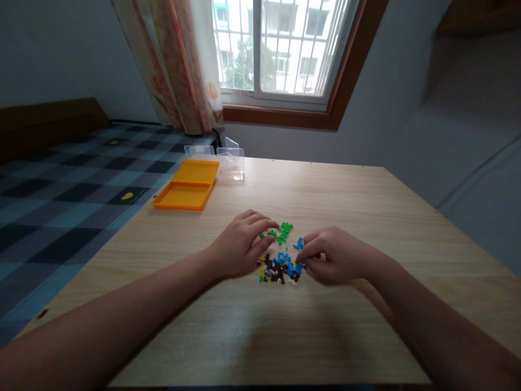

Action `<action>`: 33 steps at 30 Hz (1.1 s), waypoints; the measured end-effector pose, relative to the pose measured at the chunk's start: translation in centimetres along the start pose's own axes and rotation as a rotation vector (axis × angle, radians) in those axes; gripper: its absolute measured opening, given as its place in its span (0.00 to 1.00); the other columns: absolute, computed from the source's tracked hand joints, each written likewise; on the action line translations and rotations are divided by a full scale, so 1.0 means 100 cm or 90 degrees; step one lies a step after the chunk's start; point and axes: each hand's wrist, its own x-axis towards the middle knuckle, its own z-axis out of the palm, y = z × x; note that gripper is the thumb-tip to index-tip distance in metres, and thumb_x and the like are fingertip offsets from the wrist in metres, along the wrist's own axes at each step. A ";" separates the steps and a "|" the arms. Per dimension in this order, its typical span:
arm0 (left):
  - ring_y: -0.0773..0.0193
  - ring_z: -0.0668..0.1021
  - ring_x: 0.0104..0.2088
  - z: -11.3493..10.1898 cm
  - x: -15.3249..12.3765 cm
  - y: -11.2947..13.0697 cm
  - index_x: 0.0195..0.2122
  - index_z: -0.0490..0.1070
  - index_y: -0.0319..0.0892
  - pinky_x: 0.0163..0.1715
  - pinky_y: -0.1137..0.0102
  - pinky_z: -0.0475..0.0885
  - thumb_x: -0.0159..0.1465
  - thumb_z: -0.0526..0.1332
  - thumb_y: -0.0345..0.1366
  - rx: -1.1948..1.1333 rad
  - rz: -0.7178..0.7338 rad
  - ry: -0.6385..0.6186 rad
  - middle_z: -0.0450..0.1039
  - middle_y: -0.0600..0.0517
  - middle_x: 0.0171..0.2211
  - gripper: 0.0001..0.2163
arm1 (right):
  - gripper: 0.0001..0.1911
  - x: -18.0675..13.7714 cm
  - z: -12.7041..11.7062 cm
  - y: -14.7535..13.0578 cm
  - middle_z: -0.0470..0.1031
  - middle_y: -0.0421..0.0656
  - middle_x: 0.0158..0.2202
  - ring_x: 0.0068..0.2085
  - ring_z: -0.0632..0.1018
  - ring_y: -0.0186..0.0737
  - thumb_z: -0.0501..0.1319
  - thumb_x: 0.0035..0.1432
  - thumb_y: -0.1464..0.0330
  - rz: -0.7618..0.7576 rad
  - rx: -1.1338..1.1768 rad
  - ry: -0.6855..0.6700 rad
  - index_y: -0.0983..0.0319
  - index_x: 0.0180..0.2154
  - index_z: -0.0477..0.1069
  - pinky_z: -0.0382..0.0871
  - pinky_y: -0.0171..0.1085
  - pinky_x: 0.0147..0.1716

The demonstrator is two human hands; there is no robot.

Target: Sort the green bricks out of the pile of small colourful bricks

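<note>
Small building bricks lie in loose groups on a light wooden table. My left hand (244, 241) is beside the green bricks (284, 232), its thumb and forefinger apart and curved over the group's left edge; nothing shows held between them. On the other side, my right hand (331, 252) has its fingers bent together, tips down at the blue bricks (291, 268). Whether a brick is between those fingertips is hidden. A few more blue bricks (299, 244) sit by its knuckles. Nearest me is a mixed pile with dark brown bricks (279, 269), plus yellow, cream and clear pieces.
An orange two-part tray (185, 196) stands at the table's far left. Behind it are clear plastic boxes (231, 172). A bed with a checked cover (122, 163) adjoins the left edge of the table (325, 190). A curtain (179, 65) and barred window (285, 49) are beyond.
</note>
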 end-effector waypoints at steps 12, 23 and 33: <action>0.53 0.77 0.47 0.002 -0.001 -0.002 0.49 0.76 0.41 0.52 0.55 0.73 0.73 0.57 0.37 0.003 -0.019 0.011 0.80 0.44 0.46 0.11 | 0.17 0.001 0.000 0.000 0.80 0.40 0.30 0.28 0.74 0.32 0.61 0.53 0.77 -0.004 0.035 -0.008 0.58 0.39 0.86 0.62 0.32 0.30; 0.54 0.77 0.47 0.002 -0.001 -0.003 0.49 0.75 0.41 0.52 0.55 0.72 0.73 0.58 0.36 0.005 -0.017 0.001 0.79 0.45 0.46 0.09 | 0.15 0.000 -0.004 0.002 0.78 0.41 0.29 0.28 0.73 0.33 0.60 0.56 0.75 0.001 0.025 0.012 0.59 0.38 0.85 0.62 0.33 0.30; 0.54 0.78 0.47 0.004 -0.002 -0.004 0.49 0.76 0.42 0.53 0.54 0.73 0.72 0.58 0.36 0.009 -0.016 0.003 0.80 0.46 0.46 0.09 | 0.16 0.000 -0.001 0.005 0.79 0.40 0.30 0.28 0.73 0.32 0.59 0.53 0.77 0.011 0.026 -0.020 0.59 0.36 0.85 0.61 0.33 0.29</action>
